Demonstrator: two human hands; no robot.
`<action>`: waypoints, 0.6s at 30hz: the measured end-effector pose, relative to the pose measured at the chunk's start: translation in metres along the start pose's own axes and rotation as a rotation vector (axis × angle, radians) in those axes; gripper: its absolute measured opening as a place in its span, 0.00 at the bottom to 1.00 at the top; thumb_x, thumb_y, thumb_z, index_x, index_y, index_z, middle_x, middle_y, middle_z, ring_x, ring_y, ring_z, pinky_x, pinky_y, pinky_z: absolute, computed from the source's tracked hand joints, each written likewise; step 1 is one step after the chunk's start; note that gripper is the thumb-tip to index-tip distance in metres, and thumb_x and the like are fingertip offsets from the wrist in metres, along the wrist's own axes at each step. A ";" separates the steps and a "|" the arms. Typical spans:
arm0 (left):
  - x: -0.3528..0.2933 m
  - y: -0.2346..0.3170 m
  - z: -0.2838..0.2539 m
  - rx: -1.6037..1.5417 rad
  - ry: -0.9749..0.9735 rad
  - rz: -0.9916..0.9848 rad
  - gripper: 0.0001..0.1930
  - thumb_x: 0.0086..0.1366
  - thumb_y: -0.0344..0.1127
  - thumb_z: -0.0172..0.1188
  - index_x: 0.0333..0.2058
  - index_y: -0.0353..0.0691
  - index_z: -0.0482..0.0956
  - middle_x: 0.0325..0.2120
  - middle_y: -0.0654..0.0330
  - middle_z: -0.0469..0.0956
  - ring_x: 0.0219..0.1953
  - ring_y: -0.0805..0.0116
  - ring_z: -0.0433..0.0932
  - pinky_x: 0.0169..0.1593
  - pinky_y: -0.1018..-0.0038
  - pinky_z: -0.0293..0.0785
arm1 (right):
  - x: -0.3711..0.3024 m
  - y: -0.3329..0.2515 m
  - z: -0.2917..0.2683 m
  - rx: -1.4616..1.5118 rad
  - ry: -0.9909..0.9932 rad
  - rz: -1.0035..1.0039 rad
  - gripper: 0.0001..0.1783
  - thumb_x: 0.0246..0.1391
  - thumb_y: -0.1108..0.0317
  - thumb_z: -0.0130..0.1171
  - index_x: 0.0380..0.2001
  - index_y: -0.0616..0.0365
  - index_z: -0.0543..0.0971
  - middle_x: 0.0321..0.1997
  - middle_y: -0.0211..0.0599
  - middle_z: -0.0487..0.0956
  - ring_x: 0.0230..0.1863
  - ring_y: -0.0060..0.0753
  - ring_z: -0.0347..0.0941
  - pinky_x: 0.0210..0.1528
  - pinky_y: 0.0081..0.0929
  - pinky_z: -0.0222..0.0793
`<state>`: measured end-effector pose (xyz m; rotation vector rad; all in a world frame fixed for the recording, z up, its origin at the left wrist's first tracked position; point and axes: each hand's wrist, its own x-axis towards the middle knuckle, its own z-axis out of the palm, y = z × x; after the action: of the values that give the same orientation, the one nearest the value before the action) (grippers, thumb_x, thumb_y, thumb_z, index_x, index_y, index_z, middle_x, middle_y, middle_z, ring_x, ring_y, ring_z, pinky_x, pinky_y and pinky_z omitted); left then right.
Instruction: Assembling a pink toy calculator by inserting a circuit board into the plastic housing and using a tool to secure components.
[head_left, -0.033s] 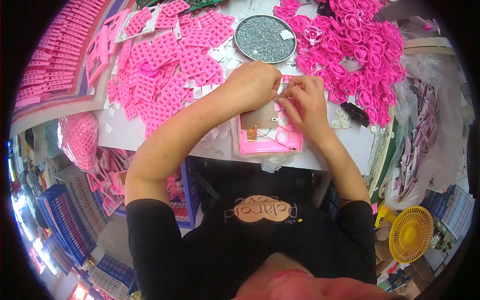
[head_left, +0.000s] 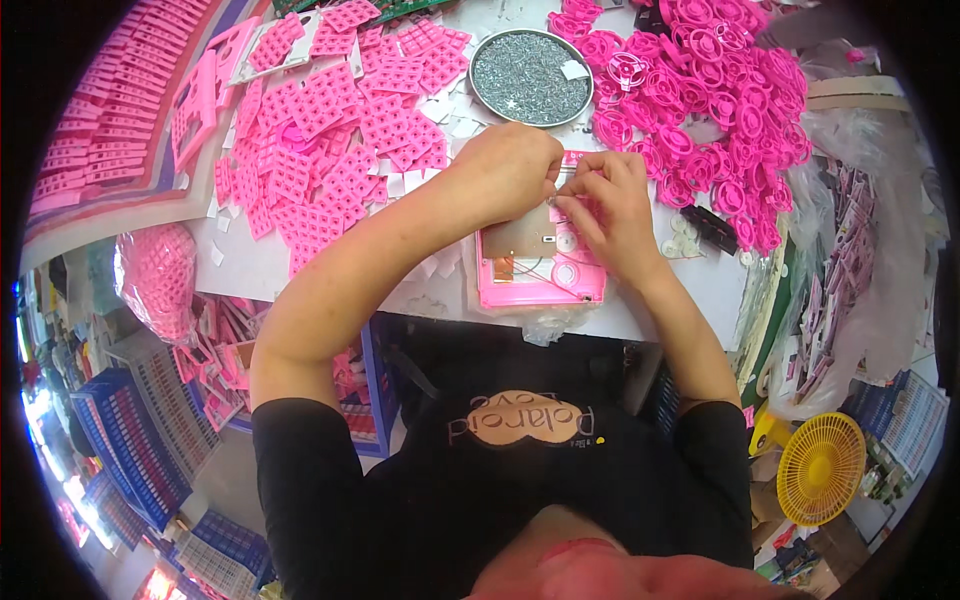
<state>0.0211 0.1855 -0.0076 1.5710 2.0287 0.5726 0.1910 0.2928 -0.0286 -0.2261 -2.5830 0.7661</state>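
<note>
A pink plastic casing lies on the table in front of me, with a grey-brown plate across its inside and thin wires near its lower end. Over the casing's upper half, my left hand is closed, its fingertips pointing down near the right side. Close beside it, the thumb and fingers of my right hand are pinched together. The two sets of fingertips almost meet above the casing. Whatever they grip is too small and too covered to name.
A round tray of small metal screws stands beyond my hands. Pink keypad pieces pile up at the left, pink ring-shaped parts at the right. A black object lies right of my right hand. A yellow fan stands lower right.
</note>
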 end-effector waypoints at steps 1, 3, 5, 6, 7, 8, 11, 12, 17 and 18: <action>0.000 0.001 0.000 0.003 0.003 -0.004 0.05 0.55 0.33 0.64 0.29 0.38 0.81 0.26 0.51 0.82 0.33 0.50 0.82 0.39 0.58 0.76 | -0.001 0.004 0.001 0.005 -0.023 0.035 0.08 0.46 0.70 0.70 0.29 0.56 0.81 0.42 0.36 0.77 0.48 0.46 0.67 0.50 0.40 0.65; -0.001 -0.001 0.003 -0.002 0.027 0.013 0.05 0.55 0.33 0.64 0.29 0.38 0.81 0.26 0.51 0.82 0.34 0.50 0.82 0.39 0.57 0.76 | 0.000 0.008 0.000 0.083 -0.042 0.081 0.08 0.44 0.70 0.71 0.28 0.56 0.82 0.42 0.35 0.77 0.49 0.46 0.66 0.52 0.41 0.64; -0.002 -0.003 0.004 -0.003 0.039 0.019 0.05 0.55 0.33 0.64 0.29 0.39 0.81 0.27 0.51 0.82 0.34 0.50 0.82 0.40 0.57 0.76 | -0.001 0.009 0.000 0.133 -0.043 0.117 0.07 0.44 0.70 0.71 0.28 0.56 0.82 0.42 0.35 0.78 0.49 0.45 0.66 0.53 0.41 0.64; -0.002 -0.003 0.004 -0.001 0.038 0.018 0.05 0.55 0.33 0.64 0.29 0.39 0.81 0.27 0.51 0.82 0.34 0.50 0.82 0.40 0.57 0.76 | -0.003 0.009 0.001 0.144 -0.036 0.130 0.07 0.44 0.70 0.71 0.28 0.56 0.82 0.42 0.35 0.78 0.49 0.45 0.66 0.53 0.41 0.64; -0.002 -0.003 0.005 0.000 0.037 0.017 0.05 0.56 0.33 0.64 0.29 0.39 0.82 0.27 0.51 0.82 0.34 0.50 0.82 0.40 0.57 0.76 | -0.004 0.009 0.000 0.154 -0.028 0.144 0.07 0.44 0.70 0.71 0.28 0.56 0.83 0.42 0.34 0.78 0.49 0.45 0.66 0.53 0.41 0.64; -0.002 -0.003 0.005 0.001 0.039 0.017 0.05 0.56 0.33 0.64 0.29 0.39 0.82 0.27 0.51 0.82 0.34 0.50 0.82 0.40 0.57 0.76 | -0.004 0.007 0.001 0.109 -0.020 0.119 0.07 0.44 0.69 0.71 0.27 0.55 0.83 0.42 0.34 0.78 0.49 0.45 0.66 0.53 0.41 0.64; -0.002 -0.002 0.004 0.006 0.038 0.016 0.05 0.56 0.33 0.63 0.29 0.39 0.82 0.28 0.51 0.82 0.35 0.50 0.82 0.40 0.56 0.76 | -0.003 0.001 0.001 0.004 -0.023 0.055 0.07 0.45 0.68 0.71 0.28 0.55 0.83 0.42 0.34 0.78 0.50 0.45 0.66 0.53 0.42 0.64; -0.002 -0.001 0.004 0.010 0.035 0.013 0.05 0.56 0.33 0.63 0.29 0.39 0.82 0.28 0.52 0.83 0.35 0.50 0.82 0.40 0.56 0.76 | -0.002 0.001 -0.001 -0.012 -0.042 0.039 0.07 0.45 0.67 0.71 0.28 0.55 0.83 0.41 0.33 0.78 0.50 0.45 0.67 0.52 0.42 0.64; -0.003 -0.002 0.005 0.031 0.033 0.001 0.05 0.56 0.34 0.64 0.30 0.40 0.82 0.28 0.52 0.83 0.35 0.50 0.82 0.40 0.56 0.76 | 0.009 -0.002 -0.026 -0.140 -0.252 -0.219 0.12 0.46 0.64 0.70 0.35 0.53 0.85 0.42 0.31 0.77 0.48 0.42 0.69 0.50 0.41 0.67; -0.003 -0.001 0.005 0.038 0.028 0.001 0.05 0.56 0.34 0.64 0.30 0.40 0.82 0.28 0.52 0.83 0.35 0.50 0.82 0.41 0.56 0.76 | 0.005 -0.006 -0.028 -0.171 -0.269 -0.267 0.13 0.46 0.64 0.70 0.37 0.52 0.85 0.42 0.31 0.77 0.47 0.42 0.69 0.49 0.41 0.68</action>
<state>0.0239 0.1825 -0.0119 1.5946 2.0704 0.5630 0.1988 0.3029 -0.0022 0.1818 -2.8554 0.5076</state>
